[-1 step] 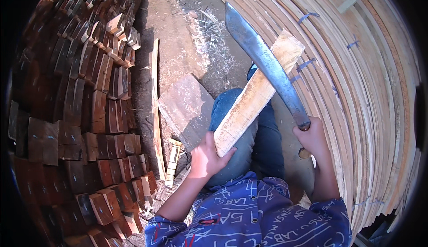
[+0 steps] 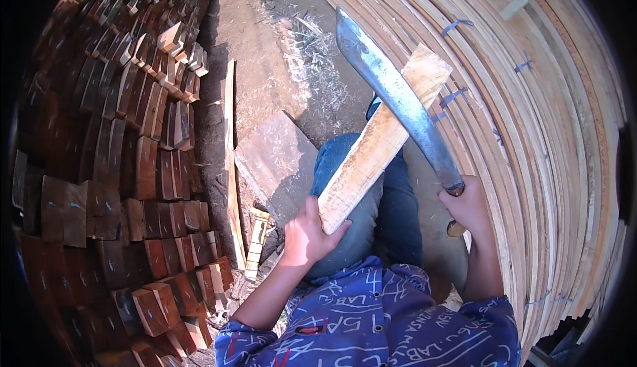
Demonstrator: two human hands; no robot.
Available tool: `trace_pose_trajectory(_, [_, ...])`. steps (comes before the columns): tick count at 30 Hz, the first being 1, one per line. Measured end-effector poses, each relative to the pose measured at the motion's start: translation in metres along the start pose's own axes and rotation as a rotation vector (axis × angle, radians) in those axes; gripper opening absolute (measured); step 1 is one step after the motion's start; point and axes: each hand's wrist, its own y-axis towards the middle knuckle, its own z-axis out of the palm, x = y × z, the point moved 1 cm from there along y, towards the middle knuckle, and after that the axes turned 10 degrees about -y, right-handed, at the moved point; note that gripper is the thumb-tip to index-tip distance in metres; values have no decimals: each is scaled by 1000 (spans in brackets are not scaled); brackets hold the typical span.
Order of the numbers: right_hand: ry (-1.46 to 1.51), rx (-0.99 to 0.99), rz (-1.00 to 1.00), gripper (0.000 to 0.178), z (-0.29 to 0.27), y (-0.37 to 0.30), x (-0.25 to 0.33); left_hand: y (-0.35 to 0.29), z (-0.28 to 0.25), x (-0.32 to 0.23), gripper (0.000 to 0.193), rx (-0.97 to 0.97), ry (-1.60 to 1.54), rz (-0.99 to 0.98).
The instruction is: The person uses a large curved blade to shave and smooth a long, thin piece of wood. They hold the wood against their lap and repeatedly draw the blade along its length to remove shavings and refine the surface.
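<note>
The wood piece slants over the person's bent leg, its near end gripped by the left hand. The right hand is closed around the handle of a machete, whose blade crosses over the far part of the wood; whether they touch, I cannot tell. The long upper face looks mostly pale and flat, but rough brown patches suggest it is only partly smoothed; how much remains is unclear. Farther off, chips litter the ground.
</note>
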Motion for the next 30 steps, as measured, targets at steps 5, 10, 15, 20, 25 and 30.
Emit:
trace_pose_trajectory(5, [219, 22, 85, 11, -3, 3, -13, 2, 1, -3, 61, 22, -24, -20])
trace_pose_trajectory(10, [-32, -71, -74, 10, 18, -7, -18, 10, 0, -4, 60, 15, -25, -8])
trace_pose_trajectory(15, [145, 41, 27, 20, 1, -3, -23, 6, 5, 3, 59, -23, -66, 20])
trace_pose_trajectory(20, [53, -1, 2, 19, 21, -14, -37, 10, 5, -6, 57, -28, -56, 59])
trace_pose_trajectory(25, [-22, 157, 96, 16, 5, -29, 0, 7, 8, 0, 66, 1, -74, 38])
trace_pose_trajectory(30, [63, 4, 49, 16, 16, -21, -22, 8, 6, -5, 66, 2, -54, 22])
